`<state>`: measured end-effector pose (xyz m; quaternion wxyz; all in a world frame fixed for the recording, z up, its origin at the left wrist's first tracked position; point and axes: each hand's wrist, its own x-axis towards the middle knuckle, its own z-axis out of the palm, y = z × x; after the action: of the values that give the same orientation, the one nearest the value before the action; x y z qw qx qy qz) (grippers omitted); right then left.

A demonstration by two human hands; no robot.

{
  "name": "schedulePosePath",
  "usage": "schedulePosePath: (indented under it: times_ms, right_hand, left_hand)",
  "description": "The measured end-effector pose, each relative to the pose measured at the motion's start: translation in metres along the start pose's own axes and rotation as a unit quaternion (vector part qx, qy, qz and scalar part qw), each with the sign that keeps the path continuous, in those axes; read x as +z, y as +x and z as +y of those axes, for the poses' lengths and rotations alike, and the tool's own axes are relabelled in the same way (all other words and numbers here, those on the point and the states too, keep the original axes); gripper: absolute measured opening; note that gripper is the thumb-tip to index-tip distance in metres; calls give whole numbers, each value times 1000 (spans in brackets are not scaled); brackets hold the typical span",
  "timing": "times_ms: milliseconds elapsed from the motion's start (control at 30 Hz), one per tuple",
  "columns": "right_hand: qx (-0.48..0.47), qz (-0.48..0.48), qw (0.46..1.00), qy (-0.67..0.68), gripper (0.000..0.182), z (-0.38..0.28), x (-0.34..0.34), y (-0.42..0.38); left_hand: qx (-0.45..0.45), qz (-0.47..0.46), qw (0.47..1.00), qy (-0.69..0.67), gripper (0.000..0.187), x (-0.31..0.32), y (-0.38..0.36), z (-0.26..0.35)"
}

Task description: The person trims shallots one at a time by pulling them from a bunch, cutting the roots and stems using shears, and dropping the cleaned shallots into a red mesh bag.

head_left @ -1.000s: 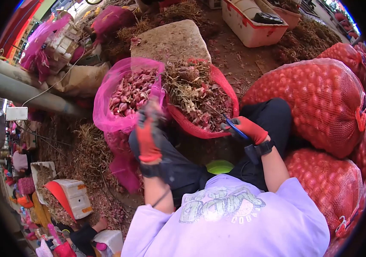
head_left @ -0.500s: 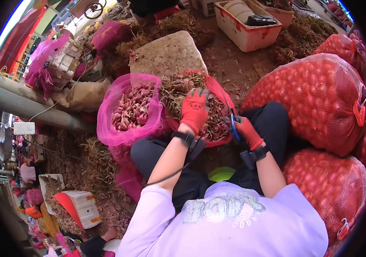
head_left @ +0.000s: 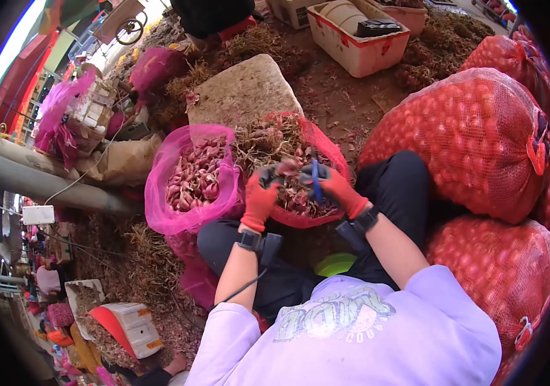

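Note:
My left hand (head_left: pixel 262 195), in a red glove with a dark palm, is closed on a shallot (head_left: pixel 286 168) whose outline is blurred. Close beside it, my right hand (head_left: pixel 338 190) grips blue-handled scissors (head_left: pixel 316 182). Both hands are above an open red mesh bag (head_left: pixel 327 149) holding shallots with dry stems (head_left: pixel 263 138) and loose trimmings. To its left, a pink mesh bag (head_left: pixel 159 204) stands open, filled with reddish-purple shallots (head_left: pixel 199 172). The scissor blades are too blurred to tell whether they touch the shallot.
Big full red mesh sacks (head_left: pixel 458 138) crowd the right side. A pale slab (head_left: pixel 242 90) lies beyond the bags, and a white foam box (head_left: pixel 358 45) stands farther back. A green bowl (head_left: pixel 335 264) sits between my legs. Another person (head_left: pixel 207 16) is at the top.
My left hand has come back from the stemmed shallots with one in its fingers. My right hand has moved left and up with the scissors, bringing the hands close together.

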<state>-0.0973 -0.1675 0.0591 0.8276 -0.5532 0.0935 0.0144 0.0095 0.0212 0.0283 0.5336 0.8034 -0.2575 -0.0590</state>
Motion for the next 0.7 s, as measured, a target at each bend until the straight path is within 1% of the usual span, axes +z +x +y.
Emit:
schedulePosePath:
  times_ms: [33, 133, 167, 233, 300, 333, 367, 467, 500, 533, 567, 600, 667, 700]
  right_hand:
    - [-42, -8, 999, -20, 28, 7, 4, 8]
    - [-28, -25, 998, -48, 30, 14, 3, 17]
    - [-38, -24, 998, -54, 29, 13, 3, 15]
    - [-55, -26, 996, -69, 28, 9, -1, 5]
    - [-39, -18, 999, -21, 27, 7, -1, -2]
    - [-33, -14, 999, 2, 27, 4, -2, -5]
    - [-39, -5, 999, -2, 25, 2, -5, -7]
    - [-118, 44, 992, -25, 22, 9, -12, -7]
    - [-122, 46, 991, -33, 22, 9, -14, -8]
    - [-125, 46, 990, -41, 21, 8, -14, -10]
    - [-125, 45, 990, -47, 20, 9, -11, -13]
    - [-133, 57, 986, -81, 19, 10, -8, -17]
    - [-152, 82, 974, -147, 17, 8, -1, -23]
    - [-169, 81, 961, -202, 17, 4, 3, -29]
  left_hand:
    - [102, -4, 992, 77, 24, 2, -6, 19]
    - [145, 40, 980, 130, 24, 7, -13, 1]
    - [73, 19, 995, 70, 25, 5, -14, -7]
    - [105, 11, 992, 63, 25, 4, -12, -18]
    - [118, 9, 992, 46, 25, 5, -13, -20]
    - [117, 11, 993, 32, 26, 6, -14, -11]
    - [118, 13, 993, 20, 26, 7, -14, 2]
    - [153, 142, 969, 132, 28, 9, -24, 48]
    - [57, 125, 989, -46, 26, 14, -32, 50]
    - [-32, 136, 974, -175, 25, 20, -44, 49]
    - [-121, 146, 935, -300, 25, 27, -60, 44]
    - [-205, 153, 872, -417, 25, 34, -77, 39]
    - [-183, 210, 874, -398, 31, 57, -107, 36]
    - [-208, 162, 854, -449, 36, 64, -119, 40]
